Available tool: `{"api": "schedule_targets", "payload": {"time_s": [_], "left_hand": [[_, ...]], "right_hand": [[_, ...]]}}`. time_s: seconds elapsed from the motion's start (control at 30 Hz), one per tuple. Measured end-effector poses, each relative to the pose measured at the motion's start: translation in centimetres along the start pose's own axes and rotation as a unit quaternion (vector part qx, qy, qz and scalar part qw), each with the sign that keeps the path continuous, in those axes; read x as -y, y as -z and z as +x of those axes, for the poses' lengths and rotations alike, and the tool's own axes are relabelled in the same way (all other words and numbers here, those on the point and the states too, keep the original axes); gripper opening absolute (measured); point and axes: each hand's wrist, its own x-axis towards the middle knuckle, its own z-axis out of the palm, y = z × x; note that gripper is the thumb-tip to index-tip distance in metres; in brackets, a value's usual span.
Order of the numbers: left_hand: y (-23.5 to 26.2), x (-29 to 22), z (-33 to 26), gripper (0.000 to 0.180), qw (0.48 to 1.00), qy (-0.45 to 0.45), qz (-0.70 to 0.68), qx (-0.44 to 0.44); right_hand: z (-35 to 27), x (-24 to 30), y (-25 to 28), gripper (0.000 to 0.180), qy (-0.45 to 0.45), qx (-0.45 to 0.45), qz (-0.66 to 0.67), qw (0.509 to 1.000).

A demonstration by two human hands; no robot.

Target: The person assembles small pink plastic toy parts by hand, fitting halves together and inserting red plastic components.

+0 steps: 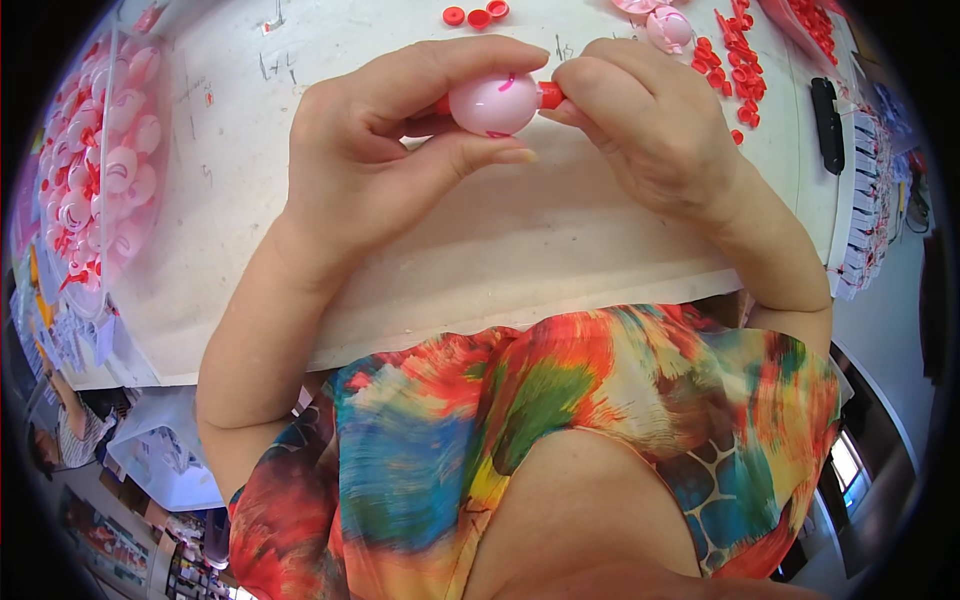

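My left hand [385,150] grips a small pink ball-shaped toy head [492,103] between thumb and fingers, above the white table [480,260]. My right hand [650,120] pinches a small red plastic piece [551,95] against the right side of the pink head. A second red bit shows at the head's left side, mostly hidden by my left fingers. Both hands are close together over the table's far middle.
A clear bag of finished pink heads with red parts [95,170] lies at the left. Loose red pieces [735,60] and red caps [476,15] lie at the far edge with another pink head [668,28]. A black object [825,125] rests at the right.
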Motion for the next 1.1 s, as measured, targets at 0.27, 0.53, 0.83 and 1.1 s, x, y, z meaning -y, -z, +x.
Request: {"api": "schedule_targets", "payload": {"time_s": [0.27,0.53,0.83,1.1], "left_hand": [[0.2,0.6,0.0,0.045,0.995,-0.014,-0.081,-0.051],[-0.1,0.0,-0.1,0.046,0.999,0.008,-0.017,-0.036],[-0.3,-0.6,-0.2,0.043,0.999,0.015,0.046,-0.009],[-0.4,-0.5,-0.4,0.042,0.995,-0.008,0.103,-0.014]], "right_hand": [[0.7,0.5,1.2,0.023,-0.230,0.071,0.222,0.945],[0.4,0.4,1.0,0.030,-0.256,0.072,0.391,0.881],[-0.1,0.9,0.1,0.027,-0.205,0.034,0.336,0.918],[-0.3,0.8,-0.8,0.024,-0.189,0.014,0.307,0.933]]}}
